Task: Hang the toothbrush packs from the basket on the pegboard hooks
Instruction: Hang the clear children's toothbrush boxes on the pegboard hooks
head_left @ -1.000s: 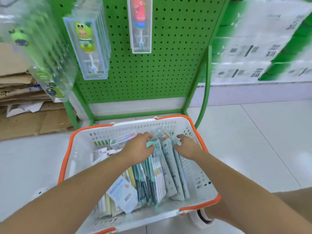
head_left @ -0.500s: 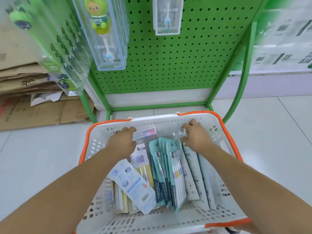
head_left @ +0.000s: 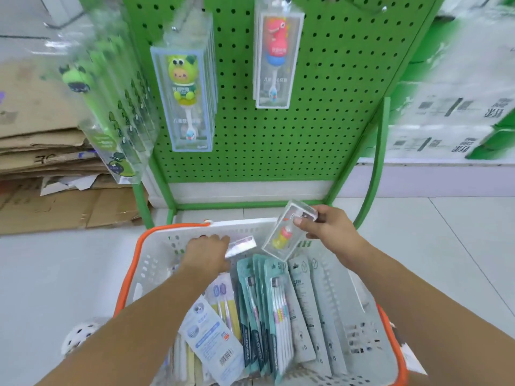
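Your right hand [head_left: 330,229] fingers are clamped on a clear boxed pack [head_left: 288,232], probably light, rigid and slick, so pinch near its hanging end. Left hand [head_left: 207,253] fingers curl onto another pack [head_left: 242,244] in the basket [head_left: 145,263].

We see bright, even light, faint shadows; motion blur at 10 and 2 o'clock, edges bowed.

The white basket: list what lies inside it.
Inside the basket: teal toothbrush packs, grey packs, a barcoded pack. Lower layers are covered.
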